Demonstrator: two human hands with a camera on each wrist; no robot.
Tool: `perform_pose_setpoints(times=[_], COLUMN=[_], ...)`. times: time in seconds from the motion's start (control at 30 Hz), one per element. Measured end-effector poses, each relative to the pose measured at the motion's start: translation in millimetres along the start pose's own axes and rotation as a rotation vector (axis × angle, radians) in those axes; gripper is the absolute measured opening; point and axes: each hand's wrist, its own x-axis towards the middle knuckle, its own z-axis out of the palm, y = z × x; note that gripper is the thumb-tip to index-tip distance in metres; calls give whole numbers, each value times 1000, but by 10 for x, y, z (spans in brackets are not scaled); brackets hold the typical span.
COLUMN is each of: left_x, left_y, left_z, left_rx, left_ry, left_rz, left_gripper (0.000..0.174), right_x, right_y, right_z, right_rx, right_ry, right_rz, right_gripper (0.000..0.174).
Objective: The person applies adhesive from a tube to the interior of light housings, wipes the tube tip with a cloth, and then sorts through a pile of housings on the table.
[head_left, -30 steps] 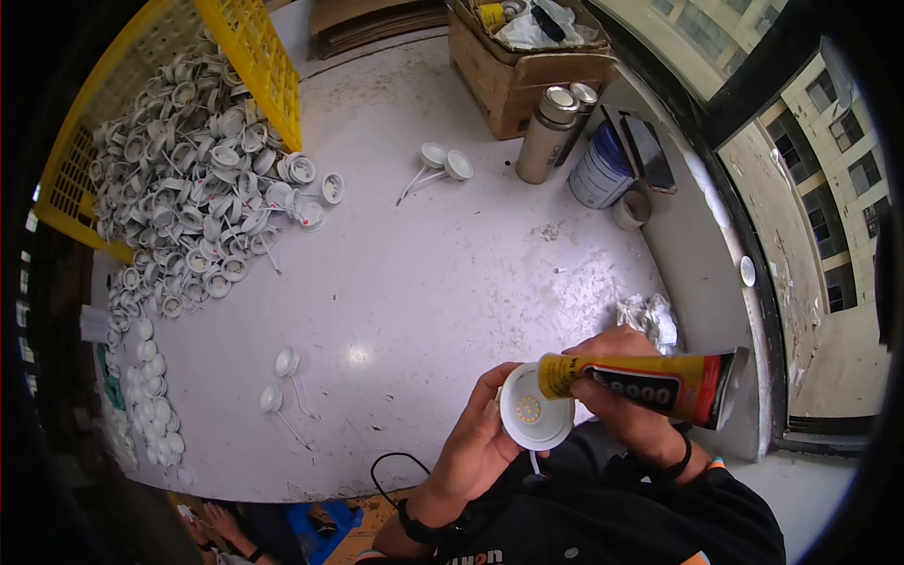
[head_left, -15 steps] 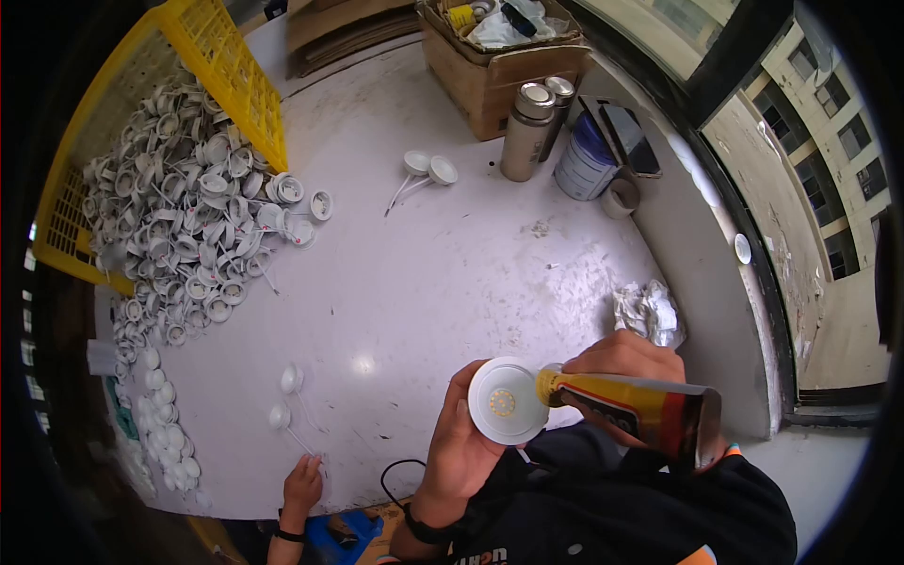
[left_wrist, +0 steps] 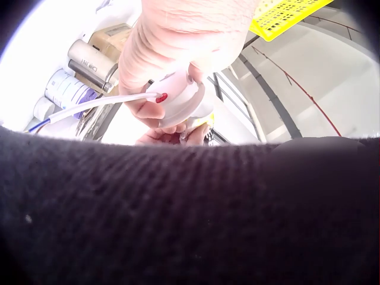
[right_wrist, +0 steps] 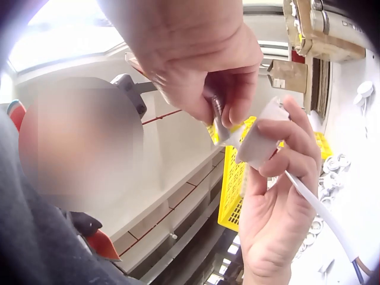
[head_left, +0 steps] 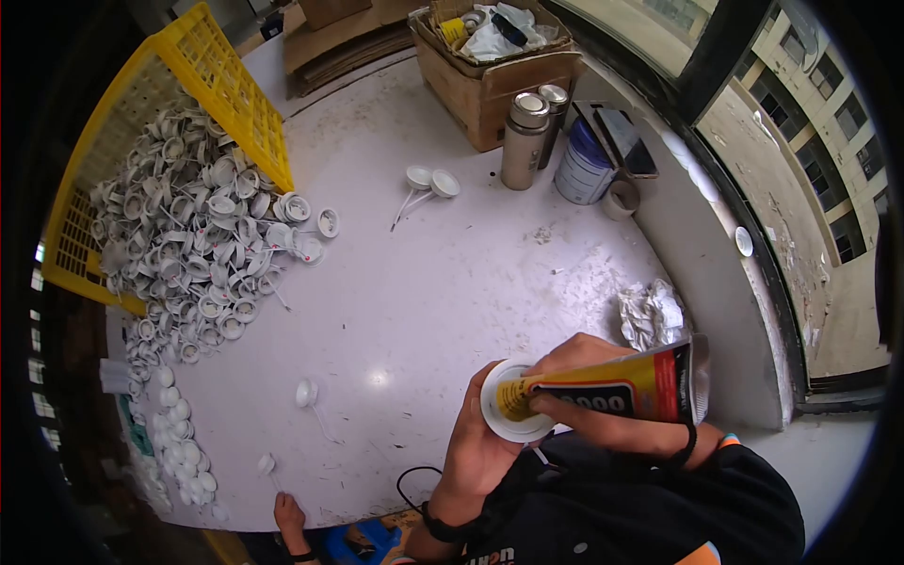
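Note:
My left hand [head_left: 471, 461] holds a white round LED lamp [head_left: 516, 433] by its rim, its face tilted up toward the head camera. From the lamp's back runs a white cable [left_wrist: 95, 105], blue wire showing at its end in the left wrist view. My right hand [head_left: 612, 430] grips a yellow, black and red glue tube [head_left: 645, 381], the thumb lying along it. In the head view the tube's nozzle end overlaps the lamp's face and hides the LEDs. The right wrist view has the pinching fingers [right_wrist: 240, 107] right beside the lamp's rim.
A yellow crate [head_left: 226, 89] spills many white lamps [head_left: 188, 235] at the left. Two lamps [head_left: 433, 184] lie mid-table, another [head_left: 307, 393] nearer the front. Another person's hand [head_left: 289, 513] is at the front edge by a lamp [head_left: 266, 463]. Behind stand a thermos [head_left: 524, 146] and cardboard box [head_left: 471, 94].
The glue tube's nozzle end went to the lamp's right edge, then back over its face. Another person's hand came to the front edge, and one loose lamp shifted toward it.

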Motion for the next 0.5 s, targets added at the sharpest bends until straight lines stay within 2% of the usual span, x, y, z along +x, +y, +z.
perform_pose_setpoints(times=[0.03, 0.07, 0.13, 0.23, 0.27, 0.33, 0.4, 0.5], left_x=[17, 31, 40, 38, 27, -31, -124, -420], left_y=[12, 20, 24, 22, 32, 125, 329, 636], left_z=[19, 29, 3, -25, -54, -164, -364, -1165], left_rx=[29, 57, 51, 67, 47, 29, 2, 269], left_ry=[-39, -79, -95, -101, -52, 35, 87, 454], left_rz=[14, 31, 44, 62, 33, 69, 183, 380], left_gripper=[49, 49, 49, 50, 50, 50, 52, 57], right_x=[9, 0, 13, 3, -14, -55, -97, -134], right_y=[73, 140, 202, 246, 247, 269, 327, 476], right_z=[27, 67, 126, 128, 124, 113, 106, 91], right_rx=[9, 90, 274, 148, 152, 408, 440, 439], right_ry=[68, 134, 238, 211, 190, 291, 394, 468], right_rz=[-25, 101, 177, 106, 97, 198, 100, 156], right_gripper=[17, 18, 14, 18, 18, 19, 21, 22])
